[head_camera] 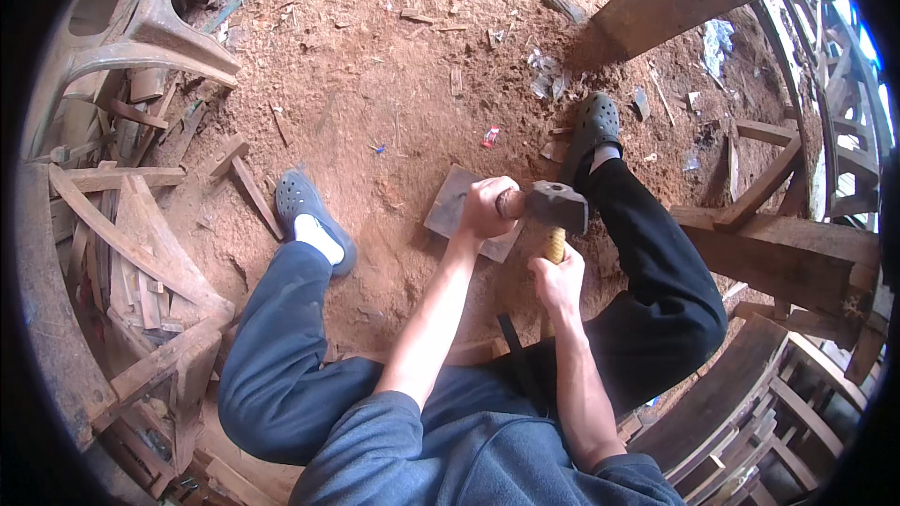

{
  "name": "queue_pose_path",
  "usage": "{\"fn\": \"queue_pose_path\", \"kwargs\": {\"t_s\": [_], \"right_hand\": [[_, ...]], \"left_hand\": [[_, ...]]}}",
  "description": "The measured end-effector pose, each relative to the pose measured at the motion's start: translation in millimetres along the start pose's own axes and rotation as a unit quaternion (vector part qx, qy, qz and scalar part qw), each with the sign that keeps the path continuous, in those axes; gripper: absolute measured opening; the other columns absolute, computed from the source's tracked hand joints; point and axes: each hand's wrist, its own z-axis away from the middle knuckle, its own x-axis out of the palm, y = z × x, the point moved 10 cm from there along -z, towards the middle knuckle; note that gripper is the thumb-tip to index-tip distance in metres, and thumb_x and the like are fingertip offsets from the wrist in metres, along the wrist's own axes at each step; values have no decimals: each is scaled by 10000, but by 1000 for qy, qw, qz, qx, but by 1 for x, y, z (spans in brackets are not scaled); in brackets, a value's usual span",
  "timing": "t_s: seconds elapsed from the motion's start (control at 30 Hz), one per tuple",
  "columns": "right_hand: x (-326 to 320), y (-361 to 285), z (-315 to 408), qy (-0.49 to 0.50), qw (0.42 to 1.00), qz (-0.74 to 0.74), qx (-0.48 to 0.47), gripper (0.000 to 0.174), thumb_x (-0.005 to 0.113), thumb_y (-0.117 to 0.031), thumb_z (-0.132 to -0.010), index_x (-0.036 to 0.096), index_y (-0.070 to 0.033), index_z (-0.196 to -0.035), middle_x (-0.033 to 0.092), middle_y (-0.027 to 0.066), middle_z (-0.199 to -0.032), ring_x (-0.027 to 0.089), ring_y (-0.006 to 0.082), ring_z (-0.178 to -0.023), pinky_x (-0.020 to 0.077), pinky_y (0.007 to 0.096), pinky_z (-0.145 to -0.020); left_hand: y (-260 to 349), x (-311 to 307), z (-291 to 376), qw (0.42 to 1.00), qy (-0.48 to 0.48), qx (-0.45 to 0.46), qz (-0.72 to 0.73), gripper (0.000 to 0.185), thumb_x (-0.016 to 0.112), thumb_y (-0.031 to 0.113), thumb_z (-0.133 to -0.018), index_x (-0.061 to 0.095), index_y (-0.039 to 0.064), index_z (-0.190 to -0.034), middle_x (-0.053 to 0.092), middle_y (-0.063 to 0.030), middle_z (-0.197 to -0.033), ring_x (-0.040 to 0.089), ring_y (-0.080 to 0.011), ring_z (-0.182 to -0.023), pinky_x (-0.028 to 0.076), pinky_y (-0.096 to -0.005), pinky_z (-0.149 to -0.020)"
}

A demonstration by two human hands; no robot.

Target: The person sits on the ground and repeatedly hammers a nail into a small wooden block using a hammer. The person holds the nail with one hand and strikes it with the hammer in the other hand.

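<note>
My left hand (486, 209) is closed in a fist around a short round wooden handle (512, 203); whatever is at its other end is hidden by the fist. In my right hand (559, 280) is a hammer, gripped by its yellow handle (555, 244). The steel hammer head (559, 206) is right beside the end of the wooden handle; whether they touch I cannot tell. Below my left hand a flat square block (448, 207) lies on the ground, partly covered by that hand and forearm.
Sawdust and wood scraps (418, 16) litter the ground between my clog-covered feet. Wooden chair frames (169, 358) crowd the left side. A thick beam (654, 7) slants in at upper right. Timber (780, 239) and stacked wooden parts (724, 393) stand close on the right.
</note>
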Motion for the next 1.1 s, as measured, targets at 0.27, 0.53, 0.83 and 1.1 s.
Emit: {"fn": "queue_pose_path", "kwargs": {"t_s": [0.27,0.53,0.83,1.1], "right_hand": [[2,34,-10,21,979,-167,117,82,552,-18,-706,476,-36,-679,442,18,-521,392,115,-336,337,273,-316],[9,34,-16,22,980,-173,98,63,541,-33,-733,499,-14,-691,449,36,-515,391,125,-327,331,273,-310],[26,65,-40,69,972,-171,143,97,570,-90,-730,519,-8,-721,478,66,-544,433,166,-337,360,315,-332],[39,108,-54,92,962,-150,209,119,582,-111,-716,514,-14,-728,487,82,-559,454,190,-352,395,345,-355]], "left_hand": [[1,-10,-5,1000,9,-11,15,116,662,85,-660,570,65,-729,624,-94,-683,640,-275,-648,518,-341,-584],[13,-20,-9,999,42,15,16,127,670,55,-642,583,53,-735,621,-82,-649,642,-220,-601,516,-313,-558],[-45,-106,-2,929,104,-348,-65,280,619,36,-689,663,26,-965,700,-103,-853,674,-176,-779,557,-312,-698],[-130,-79,84,840,-69,-529,-94,282,631,87,-595,700,62,-868,640,-100,-597,615,-181,-497,505,-305,-521]]}}
